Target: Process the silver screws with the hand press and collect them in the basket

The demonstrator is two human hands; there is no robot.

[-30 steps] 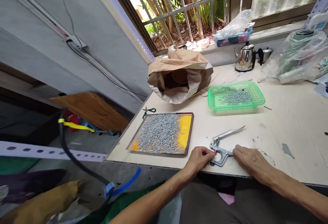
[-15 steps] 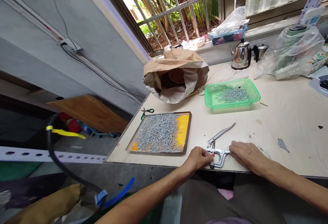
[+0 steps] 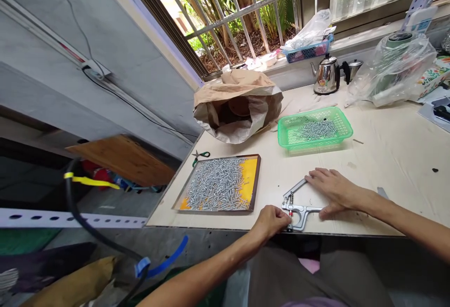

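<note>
Here, in the single head view, a metal hand press tool (image 3: 297, 208) lies flat at the near edge of the table (image 3: 386, 157), directly in front of the person. The left hand (image 3: 272, 220) is curled against the head end of the tool, fingertips at the jaw; whether it pinches a small part there cannot be told. The right hand (image 3: 333, 190) rests over the 2 handles, fingers spread across the raised upper lever and thumb beside the lower one, not yet squeezing. This placement appears to steady the tool with 1 hand while the other commands the lever.

To the left of the tool, a yellow-floored tray (image 3: 255, 180) holds a dense heap of small silver screws (image 3: 216, 187), within reach of the left hand. A green plastic basket (image 3: 346, 131) farther back holds a smaller batch, well apart from the tray. Small scissors (image 3: 199, 156) lie just behind the tray, and an open brown paper bag (image 3: 239, 105) stands behind those.

The table is pale, scuffed board. A steel kettle (image 3: 325, 77) and a plastic-wrapped object (image 3: 397, 70) stand by the barred window (image 3: 246, 11); a grey wall runs along the left.
</note>
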